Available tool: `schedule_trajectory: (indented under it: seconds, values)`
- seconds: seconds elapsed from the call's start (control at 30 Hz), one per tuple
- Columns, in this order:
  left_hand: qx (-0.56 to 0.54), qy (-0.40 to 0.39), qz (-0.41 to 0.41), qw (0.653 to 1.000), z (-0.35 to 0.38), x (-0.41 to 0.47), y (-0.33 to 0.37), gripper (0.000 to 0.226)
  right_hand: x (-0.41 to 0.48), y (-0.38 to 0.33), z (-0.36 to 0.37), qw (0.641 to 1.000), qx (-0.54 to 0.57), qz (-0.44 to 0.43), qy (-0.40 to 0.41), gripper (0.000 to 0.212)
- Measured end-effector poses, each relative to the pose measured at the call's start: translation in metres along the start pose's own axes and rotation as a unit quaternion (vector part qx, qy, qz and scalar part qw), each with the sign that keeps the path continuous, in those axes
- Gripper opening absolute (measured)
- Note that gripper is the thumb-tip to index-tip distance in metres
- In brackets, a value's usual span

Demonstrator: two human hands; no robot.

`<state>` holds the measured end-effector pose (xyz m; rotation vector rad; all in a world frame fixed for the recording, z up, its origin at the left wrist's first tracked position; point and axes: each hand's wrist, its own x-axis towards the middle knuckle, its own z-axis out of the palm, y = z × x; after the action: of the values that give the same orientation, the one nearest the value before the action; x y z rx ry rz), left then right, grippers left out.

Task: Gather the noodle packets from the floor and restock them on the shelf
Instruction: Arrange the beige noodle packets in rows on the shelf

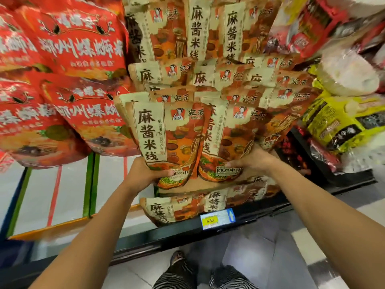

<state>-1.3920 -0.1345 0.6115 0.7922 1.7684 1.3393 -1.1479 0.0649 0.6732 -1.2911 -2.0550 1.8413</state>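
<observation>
Tan and orange noodle packets with large black characters fill the middle of the shelf in stacked rows. My left hand (145,172) grips the bottom edge of the front left packet (164,138), thumb across its lower face. My right hand (250,161) grips the bottom of the packet beside it (225,140), fingers curled over its lower corner. Both packets stand upright against the stack behind them. More of the same packets (179,209) lie flat below, at the shelf's front edge.
Big red bags (68,84) hang upside down on the left. Yellow bags (337,122) and white noodle bundles (350,74) crowd the right. A black shelf rail carries a yellow 9.90 price tag (216,220). Tiled floor and my striped trousers (200,274) show below.
</observation>
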Motion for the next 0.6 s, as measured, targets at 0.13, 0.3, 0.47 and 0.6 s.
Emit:
schedule_trajectory:
  seconds: [0.13,0.3,0.47,0.6]
  values:
    - [0.001,0.054,0.003,0.999,0.000,-0.009,-0.003,0.054,0.005,-0.010,-0.002,0.999,-0.029,-0.020,-0.020,0.097]
    - [-0.009,0.116,-0.022,0.993,0.009,-0.020,-0.008,0.052,0.008,-0.005,0.001,0.997,-0.044,-0.060,-0.034,0.042]
    - [0.014,0.076,-0.038,0.996,0.004,-0.026,0.008,0.045,0.005,0.011,-0.009,0.998,-0.004,-0.013,-0.054,0.049]
    - [-0.007,0.133,-0.049,0.990,-0.002,-0.034,0.010,0.040,0.005,0.011,-0.010,0.999,0.002,0.008,-0.053,0.063]
